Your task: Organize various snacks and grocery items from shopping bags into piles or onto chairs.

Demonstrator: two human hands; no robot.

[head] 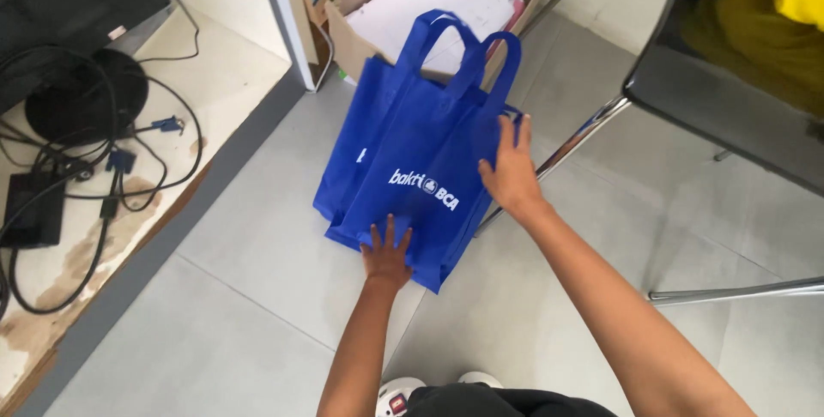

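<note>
A blue fabric tote bag [403, 138] with two loop handles and white print lies flat on the grey tiled floor in the middle of the view. My left hand [386, 254] presses flat on the bag's near bottom edge, fingers spread. My right hand [511, 172] rests on the bag's right side edge, fingers pointing away from me and spread. Neither hand grips anything.
A cardboard box [356, 35] full of papers stands behind the bag. A chrome-legged chair [730, 108] with yellow cloth is at the right. On the left, a low white shelf [215, 82] holds tangled black cables and a monitor base. My feet show at the bottom.
</note>
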